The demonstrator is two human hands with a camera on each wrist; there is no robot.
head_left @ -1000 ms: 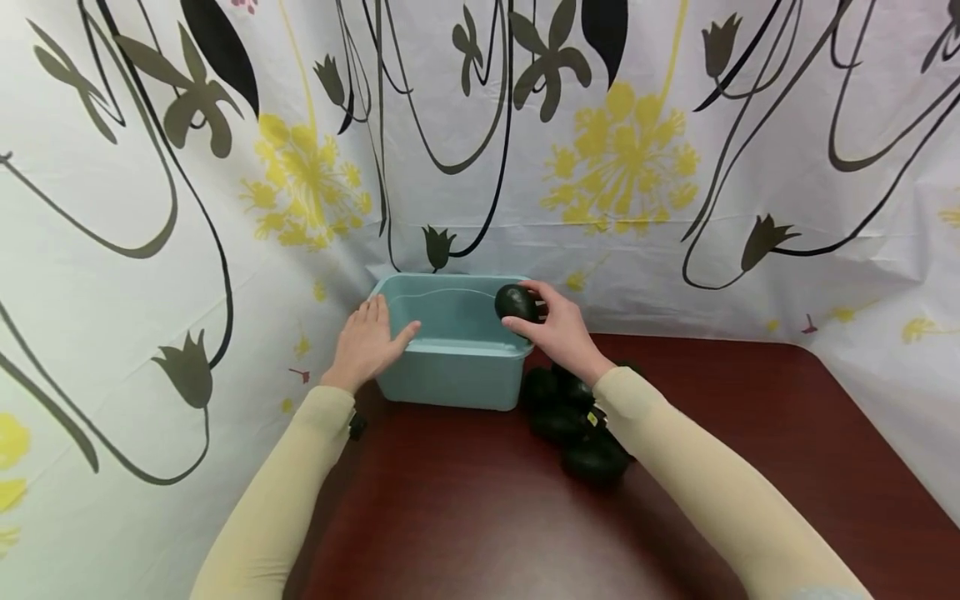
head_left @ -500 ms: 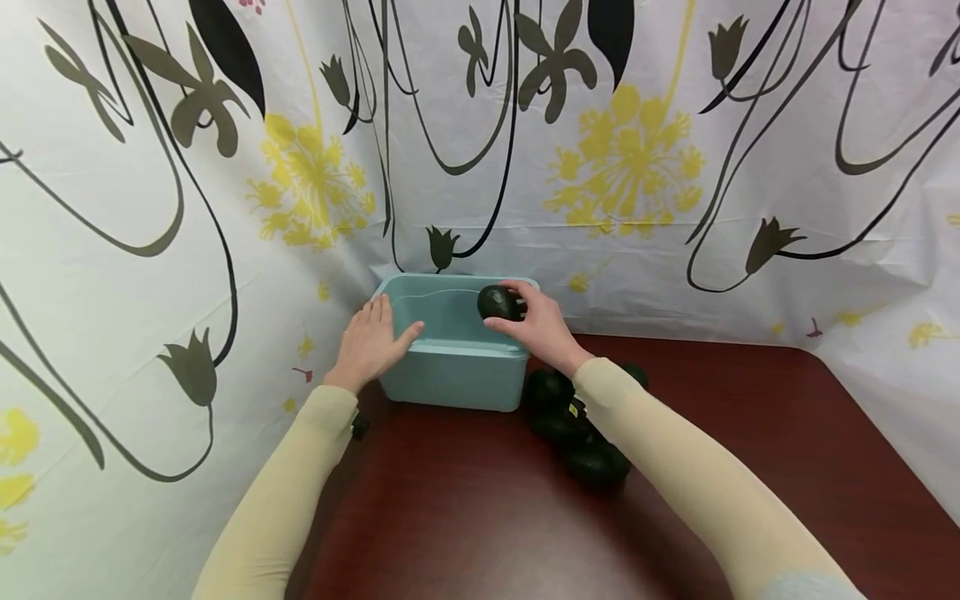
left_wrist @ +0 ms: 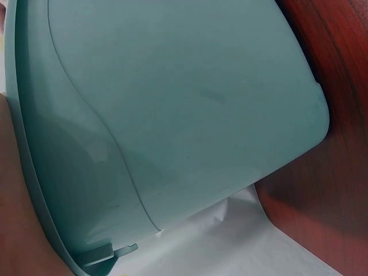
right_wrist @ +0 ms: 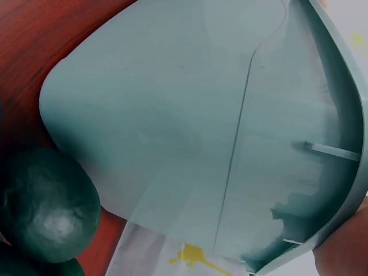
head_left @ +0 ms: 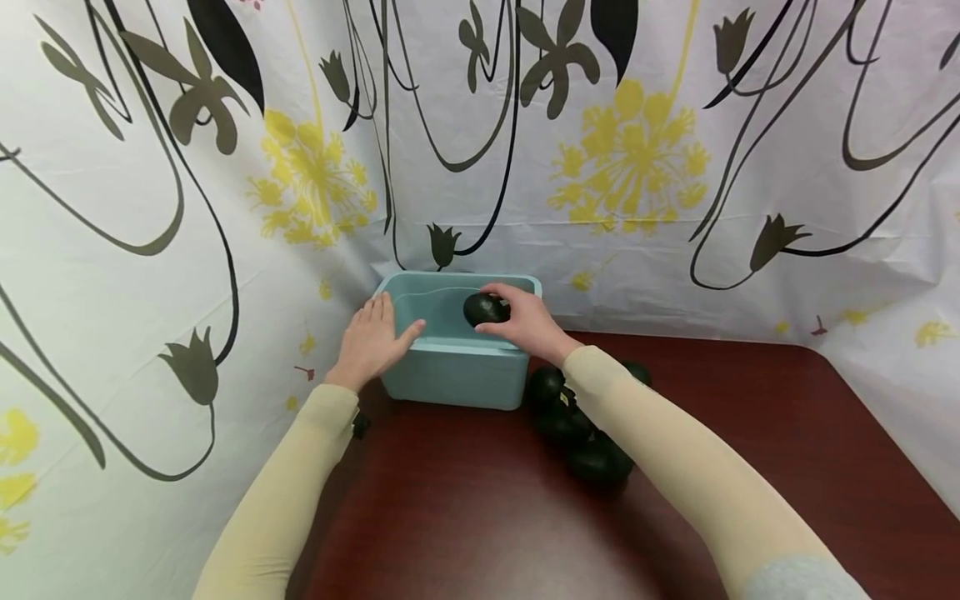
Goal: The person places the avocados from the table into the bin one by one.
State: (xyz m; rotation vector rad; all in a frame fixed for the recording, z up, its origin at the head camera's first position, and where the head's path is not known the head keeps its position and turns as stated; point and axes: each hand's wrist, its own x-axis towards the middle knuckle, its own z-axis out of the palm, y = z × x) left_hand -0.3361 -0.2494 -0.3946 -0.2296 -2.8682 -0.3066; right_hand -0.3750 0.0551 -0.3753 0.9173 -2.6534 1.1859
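My right hand [head_left: 519, 318] grips a dark green avocado [head_left: 482, 309] over the opening of a light blue-green plastic bin [head_left: 453, 379]. Thumb and fingers curl round the avocado's right side. At the bin's left rim rests my left hand [head_left: 369, 340], fingers straight and thumb spread toward the opening. In the left wrist view, the bin's outer wall [left_wrist: 190, 103] fills most of the picture, with the edge of the hand at the rim. From the right wrist, the same wall [right_wrist: 155, 115] shows, and the held avocado is hidden behind it.
Several avocados [head_left: 600, 458] lie in a group on the dark red-brown table [head_left: 450, 500], right of the bin and partly under my right forearm. One avocado [right_wrist: 52, 204] sits close beside the bin's corner. A white flowered sheet [head_left: 637, 275] hangs behind and at the left.
My right hand has carried the avocado leftward from the bin's right rim to over its middle, slightly lower. The left hand keeps its place on the rim.
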